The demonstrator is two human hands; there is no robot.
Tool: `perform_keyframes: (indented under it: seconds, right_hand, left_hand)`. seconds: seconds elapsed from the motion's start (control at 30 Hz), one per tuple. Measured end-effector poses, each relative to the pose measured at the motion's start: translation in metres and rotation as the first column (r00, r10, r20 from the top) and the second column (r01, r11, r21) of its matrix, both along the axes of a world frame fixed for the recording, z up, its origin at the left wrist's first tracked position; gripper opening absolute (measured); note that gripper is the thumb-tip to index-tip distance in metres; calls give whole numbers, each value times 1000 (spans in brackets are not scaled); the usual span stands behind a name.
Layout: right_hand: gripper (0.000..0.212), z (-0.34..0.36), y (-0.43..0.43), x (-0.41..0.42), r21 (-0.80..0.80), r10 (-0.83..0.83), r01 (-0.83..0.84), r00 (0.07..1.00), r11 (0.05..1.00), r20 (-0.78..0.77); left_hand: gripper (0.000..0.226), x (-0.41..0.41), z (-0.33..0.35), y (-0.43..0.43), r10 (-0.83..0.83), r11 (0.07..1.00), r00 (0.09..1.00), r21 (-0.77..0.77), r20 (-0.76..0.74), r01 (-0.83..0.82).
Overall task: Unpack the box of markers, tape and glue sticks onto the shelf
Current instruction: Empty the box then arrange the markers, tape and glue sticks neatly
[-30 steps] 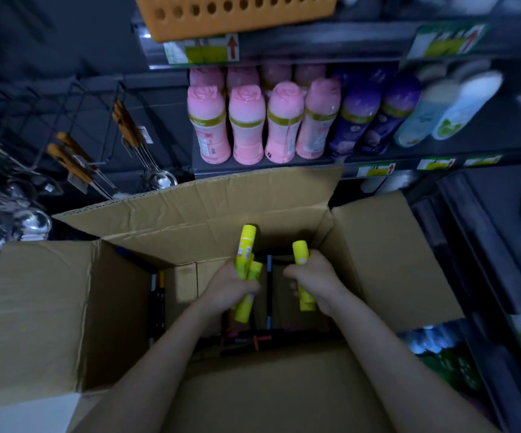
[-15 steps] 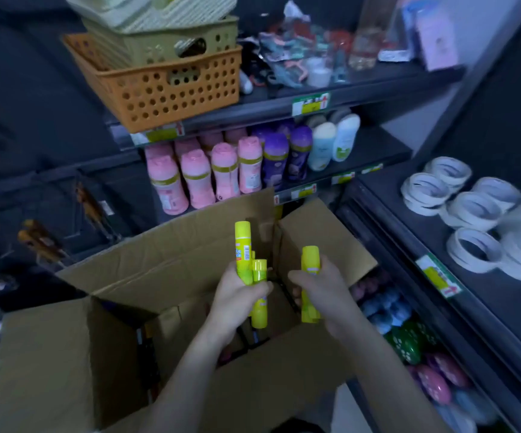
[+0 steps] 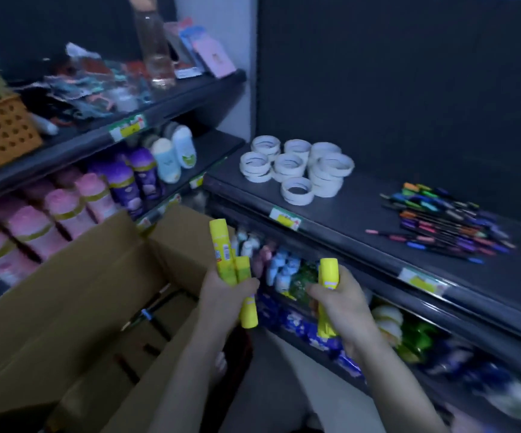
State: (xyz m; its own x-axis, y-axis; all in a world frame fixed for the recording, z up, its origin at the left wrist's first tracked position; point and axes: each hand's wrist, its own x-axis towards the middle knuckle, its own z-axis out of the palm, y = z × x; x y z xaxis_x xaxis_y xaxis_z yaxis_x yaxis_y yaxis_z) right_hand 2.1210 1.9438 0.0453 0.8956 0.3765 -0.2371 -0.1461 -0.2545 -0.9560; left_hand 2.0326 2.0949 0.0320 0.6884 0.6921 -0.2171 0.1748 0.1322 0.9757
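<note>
cardboard fills your eight o'clock: the open box (image 3: 65, 307) sits low at the left with its flaps up, and a few boxed markers (image 3: 145, 314) lie blurred inside. above it, at ten o'clock, an orange basket (image 3: 0, 135) stands on an upper shelf, with rows of pink bottles (image 3: 31, 226) on the level below.

near six o'clock, your left hand (image 3: 221, 295) is curled tight round two yellow glue sticks (image 3: 223, 254). they are held upright, one higher than the other, by the box's right edge. just to its right, at five o'clock, your right hand (image 3: 343, 304) is clamped round a third glue stick (image 3: 329, 273), cap up. you cannot tell whether that fist hides a second stick. both hands are in front of and below the dark shelf (image 3: 362, 220), not touching it.

on that shelf, at twelve to one o'clock, white tape rolls (image 3: 296, 167) sit in a cluster, some stacked. at three o'clock a pile of coloured markers (image 3: 446, 220) lies flat, well apart from the tape.
</note>
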Motion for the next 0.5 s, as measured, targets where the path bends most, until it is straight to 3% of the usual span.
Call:
perform_keyframes:
  seconds: [0.07, 0.3, 0.5]
  right_hand:
    - [21, -1, -32, 8, -25, -99, 100, 995, 995, 15]
    - [20, -1, -141, 42, -28, -352, 352, 936, 935, 24]
    - [15, 4, -235, 82, -32, -445, 447, 893, 894, 63]
  left_hand:
    - [21, 15, 1, -20, -104, 994, 994, 11, -14, 105]
    - [39, 83, 10, -108, -292, 956, 956, 30, -26, 293]
    - [26, 147, 15, -197, -445, 892, 894, 68, -46, 447]
